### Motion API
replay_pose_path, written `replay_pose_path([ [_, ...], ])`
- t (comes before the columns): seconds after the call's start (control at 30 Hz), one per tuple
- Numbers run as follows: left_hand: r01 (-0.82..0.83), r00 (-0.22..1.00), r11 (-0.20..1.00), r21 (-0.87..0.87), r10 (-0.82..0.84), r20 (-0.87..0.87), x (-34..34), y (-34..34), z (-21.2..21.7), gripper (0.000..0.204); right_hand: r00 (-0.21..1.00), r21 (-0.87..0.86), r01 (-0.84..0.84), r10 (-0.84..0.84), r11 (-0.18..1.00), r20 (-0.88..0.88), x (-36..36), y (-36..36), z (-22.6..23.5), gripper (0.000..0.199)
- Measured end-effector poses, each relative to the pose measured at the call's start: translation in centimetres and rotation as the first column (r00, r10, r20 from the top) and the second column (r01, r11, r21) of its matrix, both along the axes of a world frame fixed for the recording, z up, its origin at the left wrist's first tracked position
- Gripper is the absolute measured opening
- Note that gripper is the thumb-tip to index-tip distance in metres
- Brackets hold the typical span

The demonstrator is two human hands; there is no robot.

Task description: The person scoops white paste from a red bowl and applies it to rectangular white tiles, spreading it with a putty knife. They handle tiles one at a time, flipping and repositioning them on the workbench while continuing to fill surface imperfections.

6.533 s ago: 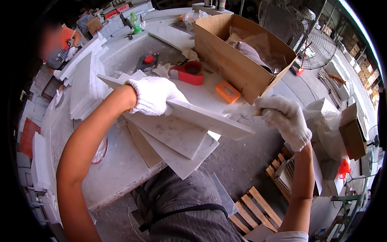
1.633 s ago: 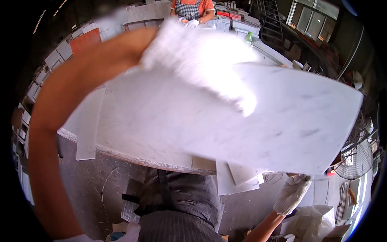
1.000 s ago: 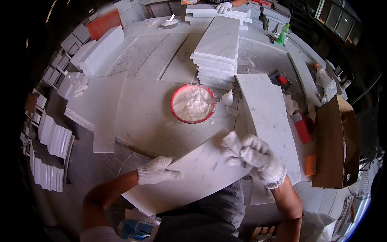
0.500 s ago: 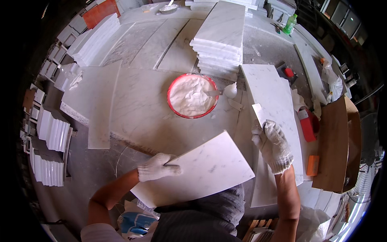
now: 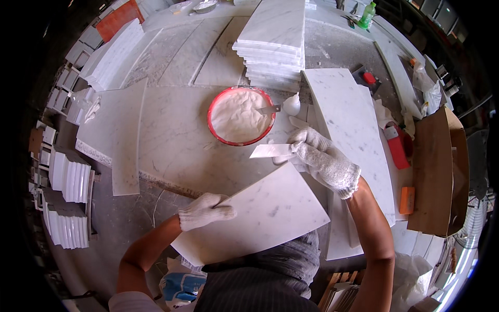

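My left hand [image 5: 207, 212], in a white knit glove, grips the left edge of a white marble slab [image 5: 260, 213] with grey veins. The slab lies slanted across my lap. My gloved right hand [image 5: 325, 156] is above the slab's far edge, closed on a flat scraper [image 5: 270, 151] whose pale blade points left. Just beyond sits a red-rimmed bowl [image 5: 210, 117] of white paste [image 5: 240, 115]. A second metal putty knife [image 5: 269, 109] rests in the paste, its end over the rim. Beside the bowl stands a small white squeeze bottle [image 5: 292, 105].
A stack of marble slabs [image 5: 273, 31] rises behind the bowl. Another slab [image 5: 353, 125] lies on the right, near a red tape dispenser [image 5: 399, 148], an orange box [image 5: 407, 200] and a cardboard box [image 5: 436, 177]. More slabs [image 5: 112, 54] stand at the far left.
My right hand has moved left with the scraper, from over the right slab to near the bowl; the blade now points left. My left hand still grips the slab.
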State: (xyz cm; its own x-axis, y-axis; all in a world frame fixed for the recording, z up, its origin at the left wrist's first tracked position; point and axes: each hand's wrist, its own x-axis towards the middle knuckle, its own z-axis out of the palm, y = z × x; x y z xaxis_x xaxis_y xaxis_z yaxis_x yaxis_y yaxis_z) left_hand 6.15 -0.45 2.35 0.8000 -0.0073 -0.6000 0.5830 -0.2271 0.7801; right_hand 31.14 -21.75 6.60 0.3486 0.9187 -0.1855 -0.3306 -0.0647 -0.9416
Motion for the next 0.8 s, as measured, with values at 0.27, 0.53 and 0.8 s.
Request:
replay_pose_path([
  [0.27, -0.033, 0.999, 0.997, -0.071, 0.036, 0.034, 0.2, -0.8, 0.3, 0.033, 0.916, 0.165, 0.355, -0.306, 0.92, -0.261, 3.4, -3.0, -1.7, 0.016],
  [0.53, -0.041, 0.999, 0.999, 0.013, 0.041, -0.029, -0.5, -1.3, 0.3, 0.041, 0.927, 0.046, 0.349, -0.338, 0.936, -0.162, 3.0, -3.7, -1.6, 0.022],
  [0.8, -0.093, 0.982, 0.98, 0.177, 0.119, -0.145, -1.9, -4.0, 3.5, 0.045, 0.973, 0.031, 0.123, -0.115, 0.992, -0.2, 3.3, -3.9, -2.8, 0.021],
])
